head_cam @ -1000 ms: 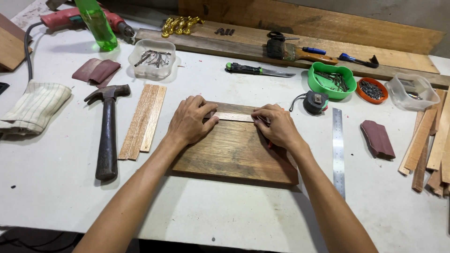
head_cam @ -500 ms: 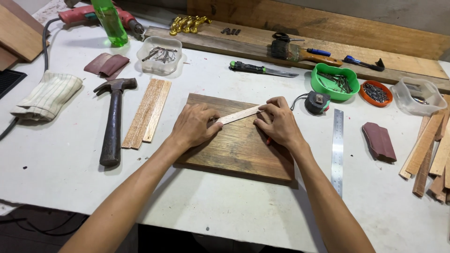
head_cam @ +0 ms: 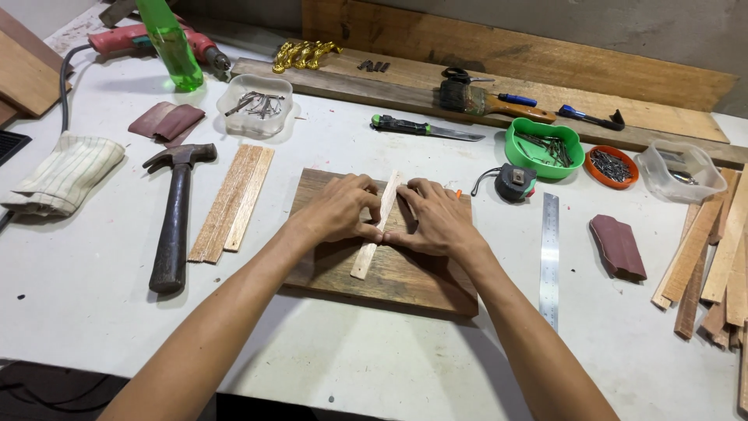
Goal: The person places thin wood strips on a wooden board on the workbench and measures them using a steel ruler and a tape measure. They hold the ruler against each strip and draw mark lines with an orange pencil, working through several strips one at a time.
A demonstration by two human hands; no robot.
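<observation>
A dark wooden board (head_cam: 397, 277) lies flat on the white table (head_cam: 374, 359) in front of me. A thin pale wood strip (head_cam: 376, 226) rests on it, running near to far, slightly tilted. My left hand (head_cam: 339, 209) pinches the strip from its left side. My right hand (head_cam: 432, 218) presses against it from the right. Fingers of both hands meet around the strip's middle and hide part of it.
A hammer (head_cam: 175, 218) and several wood slats (head_cam: 232, 201) lie to the left. A steel ruler (head_cam: 549, 257), tape measure (head_cam: 514, 182) and sandpaper block (head_cam: 618, 247) lie to the right. Bowls of nails (head_cam: 543, 146), a knife (head_cam: 425, 129) and planks sit at the back.
The strip has been turned from lying crosswise along the board's far edge to running near to far down the board's middle. Both hands moved toward the centre with it.
</observation>
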